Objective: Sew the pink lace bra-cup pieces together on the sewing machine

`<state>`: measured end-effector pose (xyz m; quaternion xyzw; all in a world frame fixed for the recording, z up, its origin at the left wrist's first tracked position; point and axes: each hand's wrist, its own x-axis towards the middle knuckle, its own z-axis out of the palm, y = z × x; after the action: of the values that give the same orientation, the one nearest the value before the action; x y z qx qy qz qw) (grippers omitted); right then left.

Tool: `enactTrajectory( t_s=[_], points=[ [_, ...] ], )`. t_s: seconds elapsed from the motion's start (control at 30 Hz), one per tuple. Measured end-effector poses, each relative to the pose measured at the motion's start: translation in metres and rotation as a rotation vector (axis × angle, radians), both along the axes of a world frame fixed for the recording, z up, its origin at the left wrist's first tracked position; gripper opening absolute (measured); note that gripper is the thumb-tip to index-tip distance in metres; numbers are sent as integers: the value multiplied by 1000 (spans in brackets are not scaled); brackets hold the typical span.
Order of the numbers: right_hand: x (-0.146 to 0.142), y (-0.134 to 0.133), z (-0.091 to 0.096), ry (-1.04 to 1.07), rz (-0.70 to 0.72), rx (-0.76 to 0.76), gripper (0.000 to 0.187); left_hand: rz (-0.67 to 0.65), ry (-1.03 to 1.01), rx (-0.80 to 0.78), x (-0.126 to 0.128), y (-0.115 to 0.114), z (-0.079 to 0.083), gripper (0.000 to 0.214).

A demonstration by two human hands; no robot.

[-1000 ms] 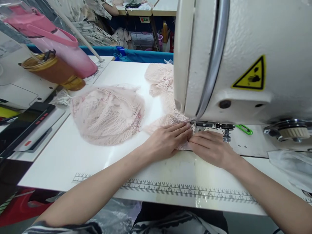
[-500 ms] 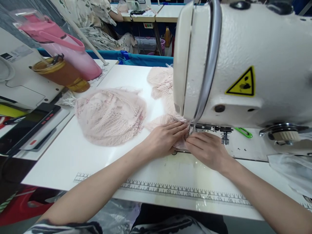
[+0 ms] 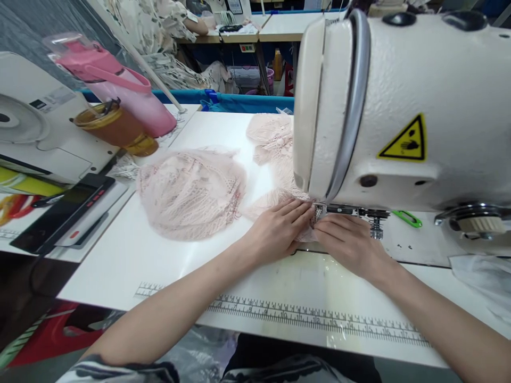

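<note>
My left hand [image 3: 279,229] lies flat with fingers together on a piece of pale pink lace [image 3: 265,201] at the foot of the white sewing machine [image 3: 399,106]. Fingertips of my right hand [image 3: 346,242] press the same lace just in front of the presser foot [image 3: 319,211]. The two hands meet fingertip to fingertip there. The needle itself is hidden behind the machine head. A heap of the same pink lace pieces [image 3: 191,191] lies to the left, and more lace [image 3: 271,135] sits behind the machine.
A pink bottle [image 3: 120,90] and a brown lidded cup [image 3: 107,125] stand at the left rear. A black control panel [image 3: 64,213] lies at the left edge. A printed ruler [image 3: 303,319] runs along the table front. Green snips [image 3: 407,217] lie under the machine arm. Another person [image 3: 159,26] sits behind.
The view has shifted slightly; my hands have stayed at the presser foot, fingers drawing a little closer together on the lace.
</note>
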<state>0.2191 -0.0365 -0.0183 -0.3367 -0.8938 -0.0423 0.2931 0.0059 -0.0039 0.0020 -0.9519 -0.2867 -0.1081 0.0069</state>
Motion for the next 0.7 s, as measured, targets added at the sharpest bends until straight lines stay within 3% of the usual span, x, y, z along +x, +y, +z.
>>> enactTrajectory(
  t_s=[0.27, 0.7],
  points=[
    [5, 3, 7, -36, 6, -104, 23, 28, 1, 45, 4, -5, 0, 40],
    [15, 3, 4, -78, -82, -118, 22, 50, -22, 108, 7, -12, -2, 42]
  ],
)
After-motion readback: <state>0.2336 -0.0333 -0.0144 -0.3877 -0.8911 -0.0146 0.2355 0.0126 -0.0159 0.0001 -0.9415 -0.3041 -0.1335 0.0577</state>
